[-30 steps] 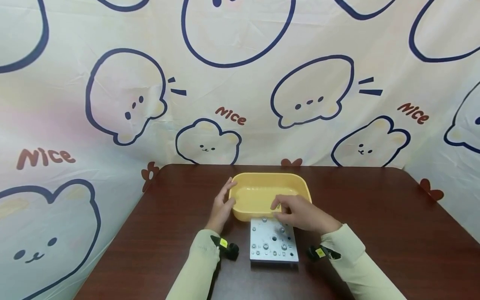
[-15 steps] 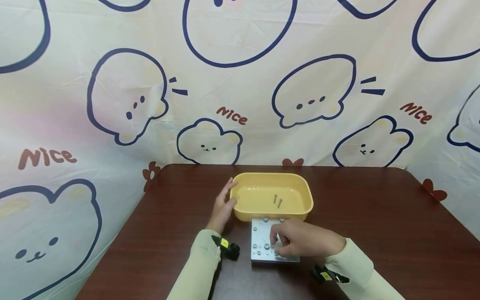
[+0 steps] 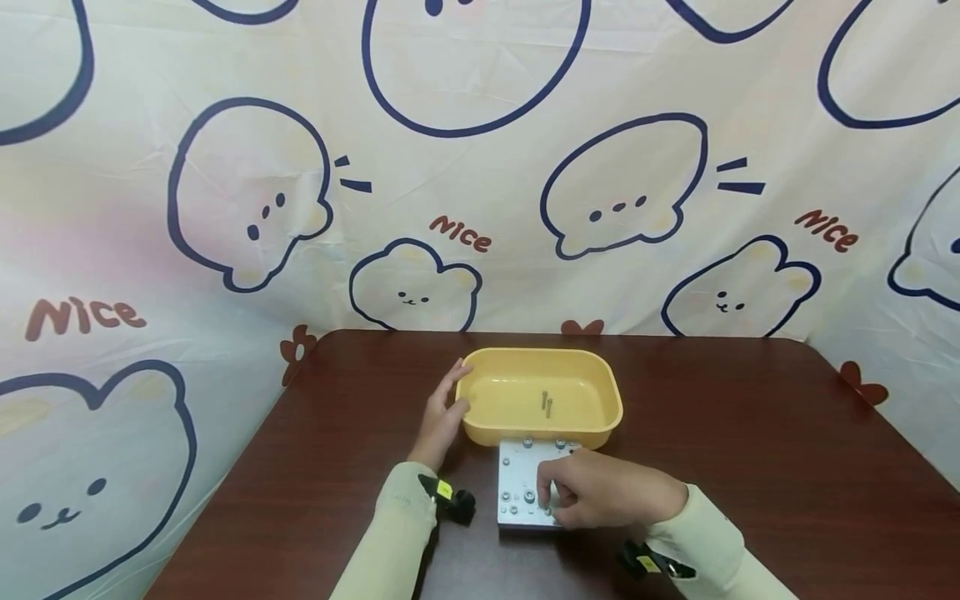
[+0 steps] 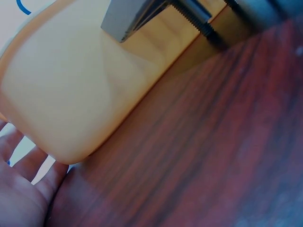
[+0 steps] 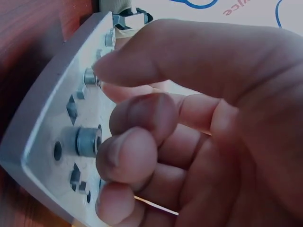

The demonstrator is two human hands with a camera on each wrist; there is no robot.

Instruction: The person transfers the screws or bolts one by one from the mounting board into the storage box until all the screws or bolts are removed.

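Note:
My left hand point(image 3: 441, 417) touches the left side of the yellow tray point(image 3: 483, 434), its fingers extended along the rim and wall. In front of the tray sits a silver metal plate point(image 3: 516, 477) with holes and several screws and bolts standing in it. Over the plate's front right part, my right hand point(image 3: 600, 487) pinches a small screw point(image 5: 89, 76) between thumb and index finger; the other fingers curl beside a larger bolt point(image 5: 87, 141). The hand hides much of the plate's right side in the head view. Threaded ends point(image 4: 191, 20) stick out beneath the plate.
Two loose screws point(image 3: 548, 407) lie inside the tray. Dark brown wooden table point(image 3: 375, 383) surrounds everything, and a patterned cloth point(image 3: 517, 292) hangs behind its far edge. Each wrist wears a black camera, as on the left wrist camera point(image 3: 463, 506).
My right hand has come from the tray's front rim toward me, down to the plate's front right part, uncovering the two screws in the tray. The left hand has stayed at the tray.

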